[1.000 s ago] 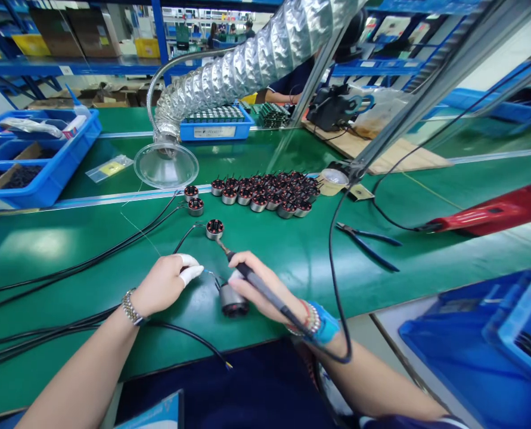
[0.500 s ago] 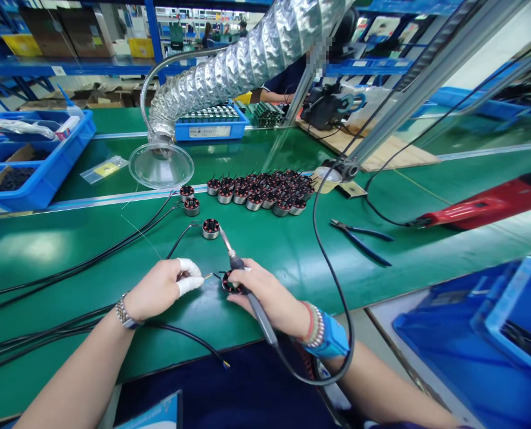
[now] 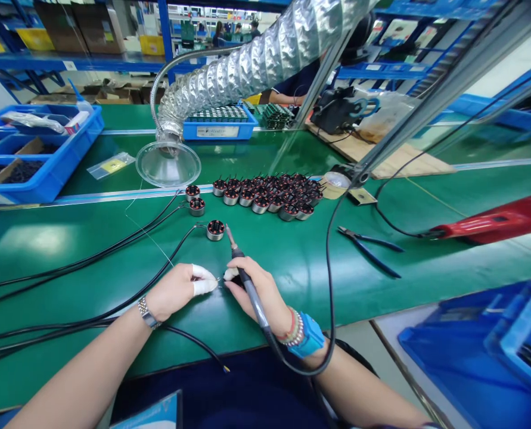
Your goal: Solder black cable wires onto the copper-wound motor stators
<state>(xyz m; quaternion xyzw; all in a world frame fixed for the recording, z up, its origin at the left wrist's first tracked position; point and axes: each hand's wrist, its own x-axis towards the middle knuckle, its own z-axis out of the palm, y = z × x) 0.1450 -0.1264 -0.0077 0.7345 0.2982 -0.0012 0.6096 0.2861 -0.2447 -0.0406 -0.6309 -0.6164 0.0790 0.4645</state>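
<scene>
My left hand [image 3: 182, 289], with white covers on its thumb and finger, is closed in a pinch; fine wire ends show at its fingertips. A thin solder strand [image 3: 151, 237] runs down toward the back of this hand. My right hand [image 3: 258, 292] is wrapped around a soldering iron [image 3: 255, 301], its tip pointing up and away beside a small round motor part [image 3: 215, 230]. Between the right thumb and fingers sits another dark part, mostly hidden, close to the left fingertips. A black cable [image 3: 171, 271] leads to the lone motor part; two more wired parts [image 3: 196, 207] stand behind.
Several motor parts [image 3: 269, 196] stand grouped on the green bench. A fume hood [image 3: 169, 164] hangs at left beside a blue divided bin [image 3: 46, 179]. Cutting pliers [image 3: 370, 250] and a red tool [image 3: 493, 223] lie right. Loose cables [image 3: 193, 342] lie near the front edge.
Both hands have come closer together, the left moving right. The motor part in my right hand is now mostly hidden by the fingers. The view has shifted slightly.
</scene>
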